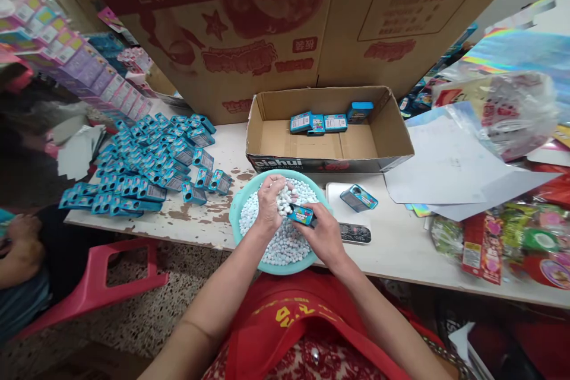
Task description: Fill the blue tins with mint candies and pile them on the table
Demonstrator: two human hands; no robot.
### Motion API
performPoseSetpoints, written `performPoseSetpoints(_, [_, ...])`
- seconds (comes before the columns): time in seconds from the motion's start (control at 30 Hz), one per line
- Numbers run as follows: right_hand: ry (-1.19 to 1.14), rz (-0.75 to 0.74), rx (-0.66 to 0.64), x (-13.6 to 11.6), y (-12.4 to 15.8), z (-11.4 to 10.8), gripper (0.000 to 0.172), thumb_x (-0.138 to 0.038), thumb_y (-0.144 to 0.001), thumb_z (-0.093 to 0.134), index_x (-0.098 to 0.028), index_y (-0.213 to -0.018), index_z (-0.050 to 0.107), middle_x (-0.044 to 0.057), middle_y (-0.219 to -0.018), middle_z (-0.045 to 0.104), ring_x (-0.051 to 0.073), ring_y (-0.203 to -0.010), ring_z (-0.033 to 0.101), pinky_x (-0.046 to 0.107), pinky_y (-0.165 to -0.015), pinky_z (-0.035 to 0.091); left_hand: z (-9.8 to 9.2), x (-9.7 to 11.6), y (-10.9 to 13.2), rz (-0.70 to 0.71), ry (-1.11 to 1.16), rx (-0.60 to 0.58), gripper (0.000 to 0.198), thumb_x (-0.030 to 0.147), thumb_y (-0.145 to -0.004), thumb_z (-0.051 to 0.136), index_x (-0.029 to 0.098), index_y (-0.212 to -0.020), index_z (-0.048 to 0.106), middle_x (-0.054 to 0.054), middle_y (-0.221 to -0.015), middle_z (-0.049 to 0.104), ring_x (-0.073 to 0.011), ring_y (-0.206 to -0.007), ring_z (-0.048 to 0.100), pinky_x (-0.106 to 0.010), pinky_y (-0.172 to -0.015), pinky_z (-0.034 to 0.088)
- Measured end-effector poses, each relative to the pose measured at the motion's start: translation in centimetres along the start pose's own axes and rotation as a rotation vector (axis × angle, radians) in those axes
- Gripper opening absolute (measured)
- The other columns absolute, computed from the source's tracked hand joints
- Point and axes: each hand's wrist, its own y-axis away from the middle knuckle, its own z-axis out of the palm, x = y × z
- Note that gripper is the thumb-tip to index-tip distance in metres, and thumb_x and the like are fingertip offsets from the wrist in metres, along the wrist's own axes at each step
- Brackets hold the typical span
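Note:
A round mint-green basin (235, 219) full of small white pellets (285, 249) stands at the front edge of the table. Above it, my left hand (271, 199) is curled round a clump of pellets, some showing at its fingers. My right hand (325, 231) grips a small blue tin (301, 214), tilted with its open end toward the pellets in my left hand. Just right of the basin, another blue tin (358, 198) rests on a white scale (333, 193) with a dark panel.
Many blue tins (151, 154) cover the table's left part. Behind the basin, an open cardboard box (329, 163) holds several tins; a large carton (267, 29) rises behind it. White sheets (454, 160) and bagged sweets (534, 237) lie right. A person's arm (22, 249) shows left beside a pink stool (98, 279).

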Motion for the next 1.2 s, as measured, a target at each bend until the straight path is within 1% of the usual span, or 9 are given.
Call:
performPoseSetpoints(0.07, [0.017,-0.020,-0.004,-0.5,-0.1,0.3,0.029,-0.032,-0.074,0.069,-0.021,-0.099,0.060,0.006,-0.095,0.065,0.025,-0.091,0.062,0.036,-0.079,0.048,0.3,0.1,0.0,0.057,0.031,0.039,0.026,0.032,-0.067,0.067,0.019,-0.074,0.046,0.005,-0.059,0.054,-0.0105,-0.050,0.057,-0.022,-0.048,0.044])
performPoseSetpoints(0.17, [0.025,-0.033,0.020,-0.8,-0.4,0.2,0.031,-0.035,-0.073,0.071,-0.021,-0.098,0.060,0.007,-0.096,0.066,0.026,-0.093,0.061,0.038,-0.081,0.048,0.1,0.0,-0.3,0.128,0.026,0.085,0.027,0.032,-0.067,0.068,0.019,-0.072,0.045,0.006,-0.060,0.054,-0.0087,-0.049,0.056,-0.020,-0.048,0.043])
performPoseSetpoints(0.27, [0.004,-0.035,0.010,-0.8,-0.7,0.0,0.031,-0.034,-0.073,0.071,-0.021,-0.099,0.060,0.006,-0.097,0.065,0.025,-0.093,0.061,0.038,-0.082,0.048,0.0,-0.1,-0.6,0.106,-0.010,0.112,0.029,0.034,-0.066,0.069,0.018,-0.074,0.047,0.003,-0.068,0.060,-0.0085,-0.050,0.057,-0.020,-0.047,0.043])
performPoseSetpoints(0.33, [-0.005,-0.023,-0.007,-0.7,-0.8,-0.1,0.030,-0.033,-0.074,0.070,-0.022,-0.099,0.060,0.006,-0.097,0.065,0.025,-0.093,0.061,0.038,-0.082,0.047,0.1,0.0,-0.6,0.088,-0.024,0.101,0.029,0.036,-0.067,0.070,0.017,-0.075,0.050,0.002,-0.066,0.059,-0.0095,-0.051,0.058,-0.021,-0.049,0.045])
performPoseSetpoints(0.43, [-0.024,-0.008,-0.024,-0.7,-0.9,-0.1,0.028,-0.033,-0.073,0.070,-0.022,-0.098,0.060,0.006,-0.097,0.065,0.025,-0.094,0.061,0.038,-0.082,0.047,0.4,0.1,-0.5,0.095,-0.039,0.096,0.028,0.037,-0.068,0.070,0.016,-0.070,0.051,0.003,-0.063,0.056,-0.0083,-0.050,0.056,-0.021,-0.049,0.044])
performPoseSetpoints(0.63, [-0.094,0.020,-0.022,-1.0,-0.9,0.0,0.028,-0.033,-0.073,0.069,-0.022,-0.097,0.061,0.005,-0.097,0.065,0.023,-0.094,0.061,0.036,-0.082,0.047,0.8,0.3,-0.5,0.187,-0.060,0.065,0.028,0.037,-0.074,0.067,0.016,-0.064,0.051,0.002,-0.058,0.054,-0.0090,-0.051,0.055,-0.022,-0.052,0.045])
performPoseSetpoints(0.7, [-0.106,0.035,-0.015,-1.1,-0.9,0.0,0.027,-0.033,-0.073,0.070,-0.022,-0.096,0.061,0.005,-0.097,0.065,0.023,-0.093,0.061,0.036,-0.082,0.047,0.8,0.2,-0.6,0.198,-0.067,0.075,0.028,0.037,-0.074,0.067,0.016,-0.064,0.051,0.002,-0.058,0.055,-0.0092,-0.051,0.055,-0.022,-0.052,0.045])
performPoseSetpoints(1.0, [-0.121,0.073,0.006,-0.8,-1.1,0.0,0.029,-0.034,-0.071,0.070,-0.022,-0.096,0.061,0.004,-0.096,0.065,0.023,-0.093,0.061,0.036,-0.082,0.046,1.0,-0.1,-0.5,0.158,-0.105,0.054,0.028,0.040,-0.074,0.067,0.017,-0.068,0.051,0.003,-0.060,0.056,-0.0092,-0.049,0.056,-0.022,-0.051,0.045])
performPoseSetpoints(1.2, [-0.153,0.071,0.006,-1.2,-1.1,-0.3,0.026,-0.031,-0.072,0.069,-0.023,-0.096,0.061,0.004,-0.096,0.065,0.023,-0.094,0.061,0.036,-0.083,0.047,1.4,0.1,-0.4,0.140,-0.141,0.015,0.029,0.043,-0.076,0.064,0.017,-0.069,0.051,0.003,-0.057,0.055,-0.0080,-0.046,0.052,-0.019,-0.046,0.040])
